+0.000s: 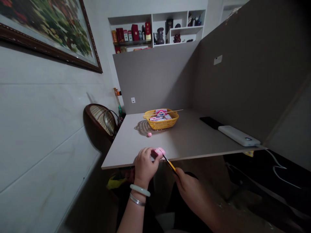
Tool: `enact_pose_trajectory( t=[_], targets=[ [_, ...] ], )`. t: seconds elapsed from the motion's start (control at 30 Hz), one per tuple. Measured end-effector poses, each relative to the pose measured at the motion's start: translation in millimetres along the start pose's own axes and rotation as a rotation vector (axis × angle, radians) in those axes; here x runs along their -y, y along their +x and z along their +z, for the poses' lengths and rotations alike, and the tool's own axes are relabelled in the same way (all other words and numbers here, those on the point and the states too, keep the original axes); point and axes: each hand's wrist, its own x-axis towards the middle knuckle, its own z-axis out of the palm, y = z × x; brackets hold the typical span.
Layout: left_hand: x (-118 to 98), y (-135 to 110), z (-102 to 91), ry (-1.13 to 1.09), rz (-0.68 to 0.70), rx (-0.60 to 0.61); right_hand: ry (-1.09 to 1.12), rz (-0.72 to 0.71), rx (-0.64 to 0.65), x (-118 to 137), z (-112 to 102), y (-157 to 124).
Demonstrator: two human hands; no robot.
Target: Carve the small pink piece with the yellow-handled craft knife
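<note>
At the table's front edge, my left hand (146,163) is closed on a small pink clay-like lump (159,151), thumb and fingers pressing its left side. My right hand (188,184) grips a slim tool (172,165) with a yellow and black handle, whose dark thin end meets the lump's right side. The exact kind of tool is too small to tell. A little pink ball (149,134) lies on the table beyond my left hand. Behind it stands a yellow plastic basket (164,124) holding several pink-and-white packets (160,113), with a thin stick (173,111) laid across its rim.
Grey panels (155,77) bound the table (121,149) at the back and right. On the right lie a white power bank (239,136) with a cable (274,158) and a flat black object (210,122). A round woven-backed piece of furniture (99,121) stands left of the table.
</note>
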Motion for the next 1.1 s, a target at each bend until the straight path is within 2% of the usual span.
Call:
enact_pose_trajectory(
  t=[0.27, 0.4, 0.7, 0.93, 1.1],
  targets=[
    [1, 0, -1.3, 0.015, 0.016, -0.019, 0.022, -0.031, 0.000, 11, -6, 16],
    [0, -1, -4.9, 0.018, 0.040, 0.004, 0.062, -0.029, 0.016, 12, -9, 14],
    [5, -2, -2.3, -0.031, 0.081, -0.005, -0.032, -0.059, -0.001, 14, -24, 13],
    [5, -2, -2.4, -0.058, 0.076, -0.009, -0.002, -0.034, -0.007, 5, -16, -8],
    [3, -1, -4.0, -0.059, 0.053, -0.005, -0.023, -0.042, -0.027, 6, -14, -6]
  ],
)
